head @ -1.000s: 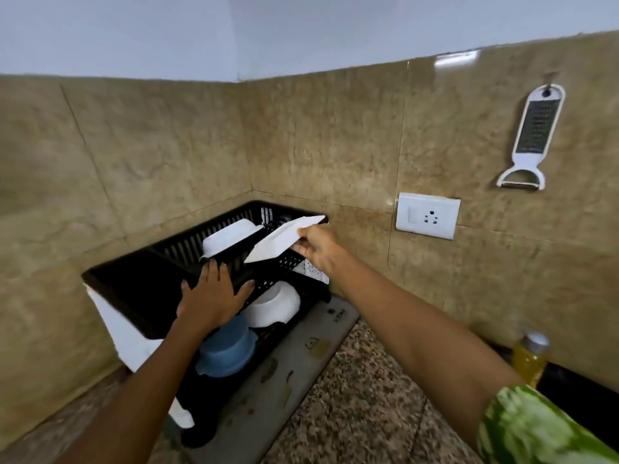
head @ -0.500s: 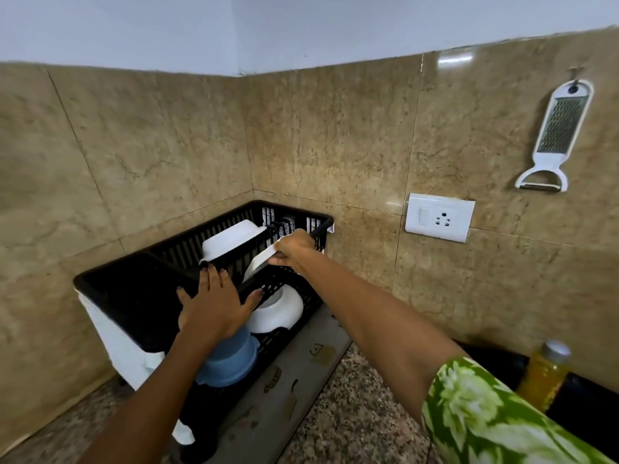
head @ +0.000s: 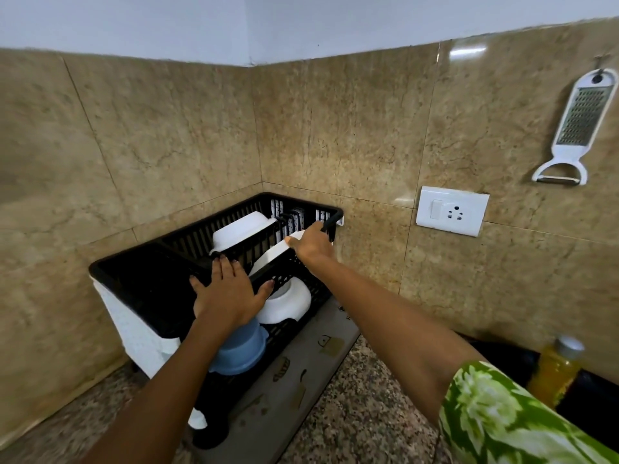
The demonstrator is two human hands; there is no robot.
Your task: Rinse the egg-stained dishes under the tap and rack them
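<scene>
Racking is the step in hand: a flat white plate [head: 268, 261] sits half-lowered into the black slatted plastic dish rack [head: 234, 226], pinched by the right hand [head: 310, 244]. Left hand [head: 227, 289] rests flat-fingered on the front rim. Next, I judge, the plate must seat upright before being let go.

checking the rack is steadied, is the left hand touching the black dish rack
Touching: the head view shows the left hand lying flat on the black dish rack front rim.

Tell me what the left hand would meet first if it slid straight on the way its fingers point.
The left hand lies flat on the black dish rack's front rim, fingers aimed inward. Going straight on, it would probably meet the white bowl in the upper tier first, though depth is unclear.
</scene>
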